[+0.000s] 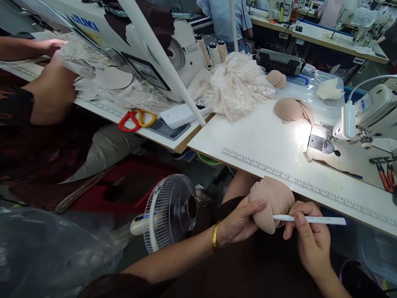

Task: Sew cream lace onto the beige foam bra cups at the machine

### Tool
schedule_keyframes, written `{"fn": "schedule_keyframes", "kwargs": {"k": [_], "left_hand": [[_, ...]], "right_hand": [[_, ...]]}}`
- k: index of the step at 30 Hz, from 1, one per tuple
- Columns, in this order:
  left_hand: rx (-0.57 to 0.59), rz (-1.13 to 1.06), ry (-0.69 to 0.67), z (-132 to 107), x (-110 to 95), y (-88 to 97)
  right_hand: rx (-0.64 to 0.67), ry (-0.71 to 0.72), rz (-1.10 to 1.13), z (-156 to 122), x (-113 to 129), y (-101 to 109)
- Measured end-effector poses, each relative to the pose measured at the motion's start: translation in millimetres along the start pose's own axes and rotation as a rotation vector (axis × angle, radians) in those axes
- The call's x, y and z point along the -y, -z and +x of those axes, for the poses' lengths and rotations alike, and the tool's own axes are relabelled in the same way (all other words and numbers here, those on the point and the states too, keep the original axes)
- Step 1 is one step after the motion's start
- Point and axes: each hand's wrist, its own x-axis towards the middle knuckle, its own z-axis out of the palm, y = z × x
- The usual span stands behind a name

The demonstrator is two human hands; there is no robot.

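Note:
My left hand point(240, 221) grips a fanned stack of beige bra cups point(273, 198) over my lap, below the table's front edge. Its thumb presses on the nearest cup. In my right hand point(312, 234) is a slim white marker pen point(325, 220), held between thumb and fingers. The pen's tip touches or nearly touches the edge of the front cup. More beige cups point(293, 109) lie on the table beside the sewing machine's lit needle area, and a small pile of cups point(276, 78) rests farther back.
A sewing machine point(372, 111) stands at the right, with orange-handled snips point(384, 176) near it. Cream lace point(235, 85) is heaped at the table's back left. A co-worker's arm point(52, 95) handles white fabric at the left; red-and-yellow scissors point(136, 120) lie nearby. A fan point(170, 211) stands below.

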Motion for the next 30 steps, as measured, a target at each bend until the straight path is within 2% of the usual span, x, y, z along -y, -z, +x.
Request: {"fn": "schedule_keyframes", "kwargs": {"k": [10, 18, 21, 25, 27, 30], "left_hand": [[-0.052, 0.01, 0.015, -1.5, -2.3, -6.6], [-0.066, 0.027, 0.02, -1.8, -2.1, -10.1], [-0.101, 0.038, 0.023, -0.3, -3.4, -17.0], [-0.177, 0.056, 0.016, 0.4, -9.3, -29.9], [-0.198, 0.053, 0.006, 0.4, -13.1, -36.6], [-0.235, 0.024, 0.0, 0.8, -17.0, -45.6]], "right_hand": [[-0.086, -0.013, 0.021, 3.0, 0.1, 6.7], [-0.054, -0.013, 0.003, 1.2, -0.8, 6.6], [-0.043, -0.022, 0.048, 4.6, -0.7, 7.3], [-0.158, 0.031, 0.061, 7.0, -1.9, 11.5], [-0.207, 0.078, 0.012, 4.0, -4.3, 14.8], [-0.213, 0.145, -0.169, -3.6, -8.0, 19.4]]}}
